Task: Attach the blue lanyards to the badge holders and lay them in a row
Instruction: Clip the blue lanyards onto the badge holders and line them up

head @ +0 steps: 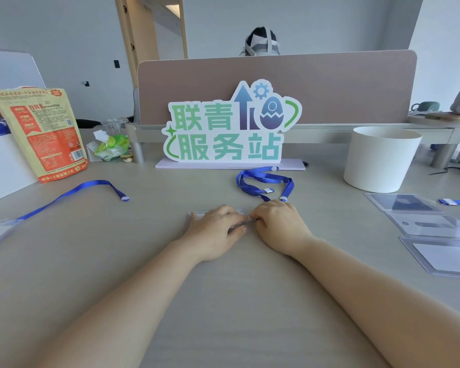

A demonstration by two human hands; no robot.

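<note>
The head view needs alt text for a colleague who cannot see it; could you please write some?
The left hand presses a clear badge holder onto a desk while the right hand pinches its edge, a coiled blue lanyard just beyond. More holders lie at right.

Coiled lanyard (263,181): just before sign (231,126).
Badge holder (197,215): further before sign.
Tub (380,158): right of sign.
Spare holders (422,227): right-front of sign.
Snack bag (41,134): left of sign.
Partition (329,83): behind sign.
</note>
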